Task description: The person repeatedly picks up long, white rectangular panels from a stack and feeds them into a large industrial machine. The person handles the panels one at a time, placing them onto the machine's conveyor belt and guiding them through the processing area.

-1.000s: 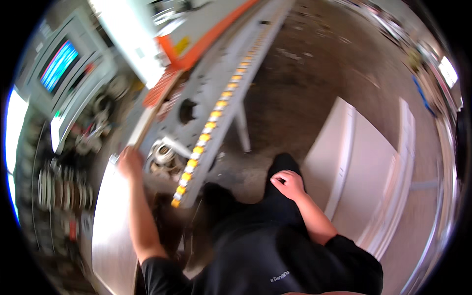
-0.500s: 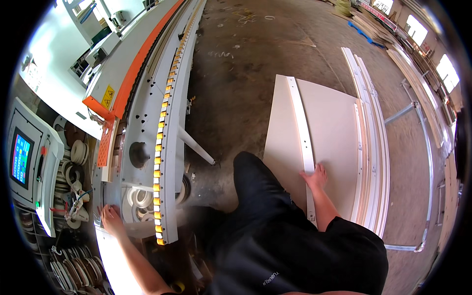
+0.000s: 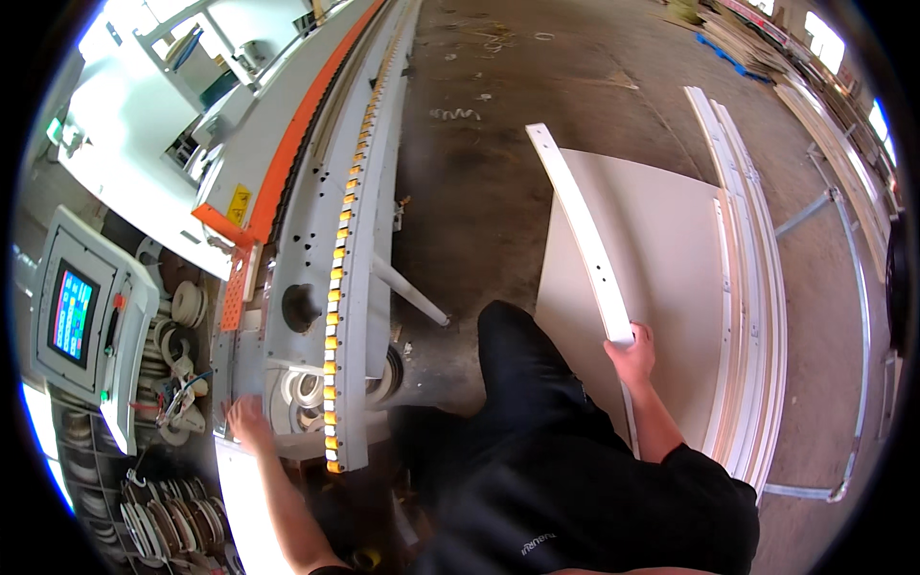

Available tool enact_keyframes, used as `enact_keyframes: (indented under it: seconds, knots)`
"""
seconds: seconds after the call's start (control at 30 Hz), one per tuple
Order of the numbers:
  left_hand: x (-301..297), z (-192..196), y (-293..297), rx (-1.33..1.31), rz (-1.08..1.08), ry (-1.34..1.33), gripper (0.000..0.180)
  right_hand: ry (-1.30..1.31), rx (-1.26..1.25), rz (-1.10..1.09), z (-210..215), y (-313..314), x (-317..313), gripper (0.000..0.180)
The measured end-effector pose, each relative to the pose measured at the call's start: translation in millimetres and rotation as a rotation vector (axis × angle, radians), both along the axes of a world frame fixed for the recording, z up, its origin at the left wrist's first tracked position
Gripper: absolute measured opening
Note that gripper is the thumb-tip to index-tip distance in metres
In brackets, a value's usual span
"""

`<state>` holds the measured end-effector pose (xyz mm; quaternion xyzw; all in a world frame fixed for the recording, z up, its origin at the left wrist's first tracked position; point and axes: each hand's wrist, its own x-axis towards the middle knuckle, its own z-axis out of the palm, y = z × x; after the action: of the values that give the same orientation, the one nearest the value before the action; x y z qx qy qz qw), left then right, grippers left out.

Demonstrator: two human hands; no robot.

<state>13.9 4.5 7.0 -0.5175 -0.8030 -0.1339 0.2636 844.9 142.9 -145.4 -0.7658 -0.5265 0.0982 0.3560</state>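
Dusty concrete floor [image 3: 498, 144] flanks one long grey edge-banding machine [image 3: 335, 220]. Right hand [image 3: 632, 350] grips one narrow white laminated strip [image 3: 580, 230] above flat white panels [image 3: 661, 249]. Left hand [image 3: 247, 422] rests spread on the machine end.

A stained grey concrete floor [image 3: 498, 144] carries a stack of large white rectangular boards [image 3: 661, 278] just beyond the right hand's [image 3: 632, 353] fingers; curled offcut strips [image 3: 458, 113] lie well apart, far ahead of them.

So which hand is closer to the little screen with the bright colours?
Left. The left hand rests on the machine, just right of the screen. The right hand is far across, gripping a long white strip.
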Motion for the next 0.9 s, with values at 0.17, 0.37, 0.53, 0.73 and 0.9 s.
enact_keyframes:
  seconds: [0.17, 0.37, 0.53, 0.73, 0.9]
  knots:
    - [146, 26, 59, 0.033, -0.381, -0.128, 0.034, -0.017, 0.251, 0.294, 61, -18, -22, 0.07]
    - [320, 91, 80, -0.072, -0.927, 0.084, 0.039, -0.127, 0.487, 0.742, 110, -4, -67, 0.06]
    - [347, 94, 75, -0.157, -0.938, 0.19, 0.033, -0.163, 0.577, 1.063, 148, 14, -121, 0.058]
    - [315, 92, 47, -0.1, -0.891, -0.022, 0.034, -0.259, 0.526, 1.162, 168, 42, -162, 0.069]
    - [275, 85, 0, -0.045, -0.626, -0.071, 0.049, -0.126, 0.577, 1.046, 166, 38, -189, 0.064]
